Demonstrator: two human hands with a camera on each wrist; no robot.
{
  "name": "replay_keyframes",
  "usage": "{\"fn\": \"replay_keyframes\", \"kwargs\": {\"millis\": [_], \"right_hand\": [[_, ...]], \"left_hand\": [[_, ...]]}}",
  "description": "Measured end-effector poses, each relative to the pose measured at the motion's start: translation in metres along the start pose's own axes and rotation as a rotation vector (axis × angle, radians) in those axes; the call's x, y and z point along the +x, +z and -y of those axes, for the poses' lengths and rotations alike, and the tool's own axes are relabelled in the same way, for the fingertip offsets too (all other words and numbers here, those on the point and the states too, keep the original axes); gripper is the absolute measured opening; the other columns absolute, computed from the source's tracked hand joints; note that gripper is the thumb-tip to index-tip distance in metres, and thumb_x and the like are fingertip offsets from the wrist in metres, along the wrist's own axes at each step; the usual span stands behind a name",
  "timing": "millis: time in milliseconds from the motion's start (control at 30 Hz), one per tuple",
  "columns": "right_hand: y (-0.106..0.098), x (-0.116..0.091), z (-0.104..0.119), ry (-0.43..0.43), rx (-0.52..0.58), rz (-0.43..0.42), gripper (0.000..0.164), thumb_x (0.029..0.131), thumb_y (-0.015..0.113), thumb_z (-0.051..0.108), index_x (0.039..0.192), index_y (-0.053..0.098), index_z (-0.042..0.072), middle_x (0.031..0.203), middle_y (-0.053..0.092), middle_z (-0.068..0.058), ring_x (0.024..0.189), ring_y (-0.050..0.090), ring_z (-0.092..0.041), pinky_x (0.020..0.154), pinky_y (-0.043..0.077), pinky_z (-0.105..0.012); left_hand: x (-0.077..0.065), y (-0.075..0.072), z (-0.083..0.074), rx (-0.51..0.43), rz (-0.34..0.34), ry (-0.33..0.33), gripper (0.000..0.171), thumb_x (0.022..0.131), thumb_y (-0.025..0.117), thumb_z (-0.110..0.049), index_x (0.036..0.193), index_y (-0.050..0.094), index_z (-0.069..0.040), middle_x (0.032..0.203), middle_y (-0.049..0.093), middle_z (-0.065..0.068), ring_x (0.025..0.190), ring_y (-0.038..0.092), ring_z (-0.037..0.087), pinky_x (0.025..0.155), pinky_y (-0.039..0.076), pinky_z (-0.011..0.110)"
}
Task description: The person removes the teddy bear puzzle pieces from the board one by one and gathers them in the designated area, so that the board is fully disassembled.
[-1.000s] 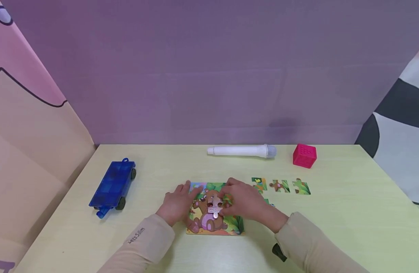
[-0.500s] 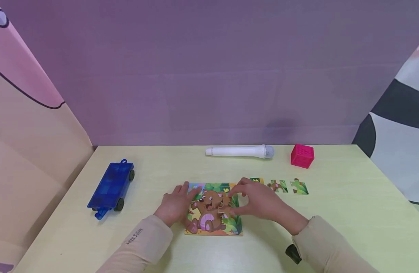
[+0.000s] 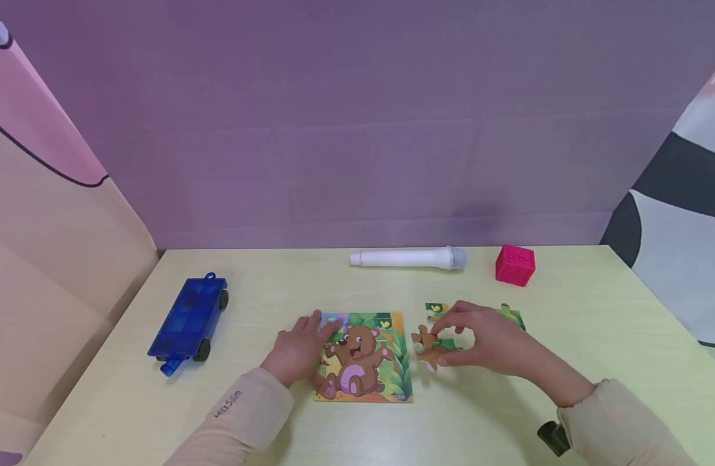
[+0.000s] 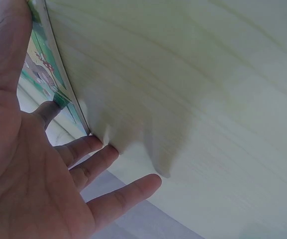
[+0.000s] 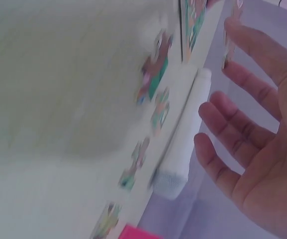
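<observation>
Pinching one brownish jigsaw piece (image 5: 230,47), the right hand (image 3: 486,340) hung right of one rectangular multicoloured bear-picture board (image 3: 365,359); the left hand (image 3: 294,353), spread-fingered, touched it.

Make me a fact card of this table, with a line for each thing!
Left grip: touching the left side of the bear board
Right grip: pinching a puzzle piece, right of the board
Other puzzle pieces: on the table, some partly hidden
Blue cart: on the left
White microphone: lying at the back
Pink block: right of the microphone
</observation>
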State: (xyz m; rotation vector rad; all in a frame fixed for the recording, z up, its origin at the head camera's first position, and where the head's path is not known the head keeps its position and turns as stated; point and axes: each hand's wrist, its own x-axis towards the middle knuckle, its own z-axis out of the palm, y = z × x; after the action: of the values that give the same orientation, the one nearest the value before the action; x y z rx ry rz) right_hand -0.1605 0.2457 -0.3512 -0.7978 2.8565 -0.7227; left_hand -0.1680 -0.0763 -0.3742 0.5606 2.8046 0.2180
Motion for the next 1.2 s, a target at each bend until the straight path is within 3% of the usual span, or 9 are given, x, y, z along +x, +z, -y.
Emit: {"fn": "replay_keyframes", "kwargs": {"millis": [267,567,800,1200], "right_hand": [[-0.013,-0.022,-0.028,0.009,-0.048,-0.015,0.034,0.080,0.087,0.034,0.109,0.074,0.023,0.106,0.064,0.004,0.089,0.061,-0.017,0.067,0.051,-0.030],[-0.016,-0.040,-0.055,0.125,-0.065,0.013,0.040,0.076,0.090,0.033,0.108,0.074,0.017,0.107,0.065,-0.003,0.091,0.062,-0.021,0.069,0.054,-0.034],[-0.014,-0.046,-0.070,0.192,-0.064,0.051,0.041,0.076,0.089,0.031,0.110,0.074,0.013,0.104,0.064,-0.002,0.086,0.056,-0.016,0.066,0.051,-0.029],[-0.005,-0.050,-0.083,0.138,-0.077,0.034,0.040,0.075,0.090,0.032,0.109,0.074,0.018,0.098,0.060,0.007,0.085,0.054,-0.012,0.070,0.052,-0.032]], "left_hand": [[-0.002,-0.002,-0.001,0.009,0.003,0.001,0.114,0.059,0.098,-0.038,0.155,0.041,-0.014,0.159,0.033,0.024,0.141,0.038,0.039,0.099,0.047,0.061],[-0.003,-0.002,-0.002,-0.014,-0.003,0.002,0.113,0.059,0.098,-0.037,0.154,0.043,-0.013,0.158,0.034,0.024,0.141,0.038,0.039,0.099,0.046,0.062],[-0.002,-0.002,-0.001,-0.023,-0.001,0.001,0.113,0.059,0.098,-0.036,0.154,0.042,-0.013,0.158,0.033,0.025,0.142,0.037,0.040,0.101,0.045,0.063],[-0.001,-0.001,0.000,-0.026,0.001,0.001,0.113,0.059,0.098,-0.037,0.155,0.042,-0.013,0.159,0.032,0.025,0.142,0.036,0.041,0.103,0.042,0.065]]}}
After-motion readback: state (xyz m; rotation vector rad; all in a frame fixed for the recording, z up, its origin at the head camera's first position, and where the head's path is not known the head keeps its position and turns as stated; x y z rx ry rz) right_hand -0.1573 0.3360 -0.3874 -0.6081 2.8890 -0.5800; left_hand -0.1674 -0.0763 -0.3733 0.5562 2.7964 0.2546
